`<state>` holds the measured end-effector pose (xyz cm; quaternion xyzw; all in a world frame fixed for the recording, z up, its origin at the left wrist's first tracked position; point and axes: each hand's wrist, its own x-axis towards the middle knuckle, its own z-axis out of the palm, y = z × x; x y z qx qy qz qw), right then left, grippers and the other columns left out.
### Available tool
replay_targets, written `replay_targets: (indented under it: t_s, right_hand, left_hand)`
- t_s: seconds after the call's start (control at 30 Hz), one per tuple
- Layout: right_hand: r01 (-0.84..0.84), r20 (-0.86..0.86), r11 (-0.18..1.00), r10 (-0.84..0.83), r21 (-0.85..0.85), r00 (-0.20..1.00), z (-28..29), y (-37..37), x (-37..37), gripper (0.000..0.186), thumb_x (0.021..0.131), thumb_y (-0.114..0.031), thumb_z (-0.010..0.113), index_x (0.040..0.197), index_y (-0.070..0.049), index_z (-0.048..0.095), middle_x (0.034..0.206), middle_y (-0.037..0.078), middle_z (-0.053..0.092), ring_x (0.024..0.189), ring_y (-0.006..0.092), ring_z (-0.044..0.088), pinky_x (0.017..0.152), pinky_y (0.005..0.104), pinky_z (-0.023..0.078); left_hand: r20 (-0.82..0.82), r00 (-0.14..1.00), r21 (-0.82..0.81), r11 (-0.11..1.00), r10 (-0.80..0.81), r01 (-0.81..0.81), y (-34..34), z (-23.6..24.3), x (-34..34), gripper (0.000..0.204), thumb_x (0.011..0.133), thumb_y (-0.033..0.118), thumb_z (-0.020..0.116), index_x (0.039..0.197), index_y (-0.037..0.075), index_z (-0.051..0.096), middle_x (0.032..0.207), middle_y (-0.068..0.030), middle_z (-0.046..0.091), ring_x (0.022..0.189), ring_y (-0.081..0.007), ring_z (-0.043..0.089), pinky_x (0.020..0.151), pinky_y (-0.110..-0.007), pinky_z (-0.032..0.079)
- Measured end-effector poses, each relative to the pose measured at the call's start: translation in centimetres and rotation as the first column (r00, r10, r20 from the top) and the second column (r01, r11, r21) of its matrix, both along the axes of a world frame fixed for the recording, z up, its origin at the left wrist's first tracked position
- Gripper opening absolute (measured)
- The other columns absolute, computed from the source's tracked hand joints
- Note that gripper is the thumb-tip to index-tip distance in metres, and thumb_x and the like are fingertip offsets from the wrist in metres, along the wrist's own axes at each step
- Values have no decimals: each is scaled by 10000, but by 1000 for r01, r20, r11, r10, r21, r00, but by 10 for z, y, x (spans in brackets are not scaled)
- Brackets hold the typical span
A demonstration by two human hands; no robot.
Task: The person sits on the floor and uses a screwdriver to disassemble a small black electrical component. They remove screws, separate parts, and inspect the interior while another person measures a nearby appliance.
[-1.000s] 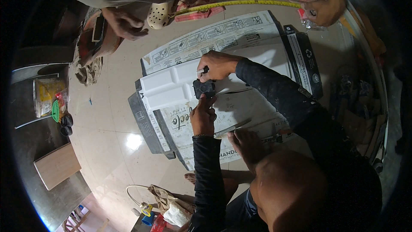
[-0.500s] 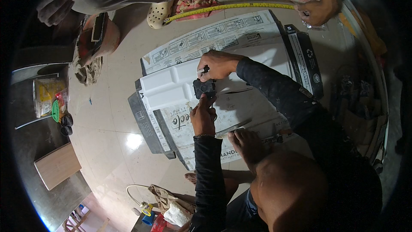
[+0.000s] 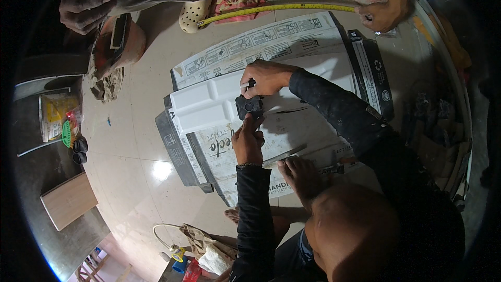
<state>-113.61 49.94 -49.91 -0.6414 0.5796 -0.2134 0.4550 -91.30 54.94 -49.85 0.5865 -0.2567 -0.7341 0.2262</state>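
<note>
- I see right fingers [image 3: 252,92] curled around a black-and-white piece [image 3: 249,84].
- Black block [image 3: 249,107] just below them; left fingers [image 3: 248,121] touch its near edge, grip unclear.
- White panel [image 3: 201,107] underneath.

Head view: floor-level work

Right hand [image 3: 266,79] grips a small black boxy object [image 3: 249,105]; left hand [image 3: 248,145] touches its near end. White moulded panel [image 3: 198,99] and printed flat cardboard [image 3: 222,169] lie below. Co-worker's bare hand [image 3: 380,17] holds yellow measuring tape [image 3: 282,7].

Over my feed I see a black left sleeve [image 3: 254,209] and thin bracelet [image 3: 249,165] at six o'clock, a pale-specked black right sleeve [image 3: 334,99] at three, dark-blue patterned shorts [image 3: 304,249] at five.
</note>
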Motion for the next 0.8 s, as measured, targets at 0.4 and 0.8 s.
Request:
replay_targets:
  t_s: [0.4, 0.8]
  right_hand:
    - [-22, 1, 999, 22, -24, 1000, 4, -1, -3, 266, 808, -248, 807, 1016, -84, 826, 964, 157, 791, 917, 320, 749, 850, 407, 567]
    - [-14, 15, 1000, 14, 19, 1000, 7, -1, -1, 264, 840, -226, 799, 1043, -58, 817, 964, 156, 790, 903, 309, 748, 842, 388, 560]
  left_hand:
    - [-40, 997, 19, 998, -59, 60, -2, 1, 4, 395, 1069, 317, 640, 1241, -37, 671, 1122, -194, 781, 618, -70, 446, 508, -220, 377]
    - [-30, 999, 42, 998, -42, 43, -1, -1, 1, 424, 1079, 309, 616, 1325, -35, 651, 1132, -208, 770, 566, -48, 405, 488, -209, 339]
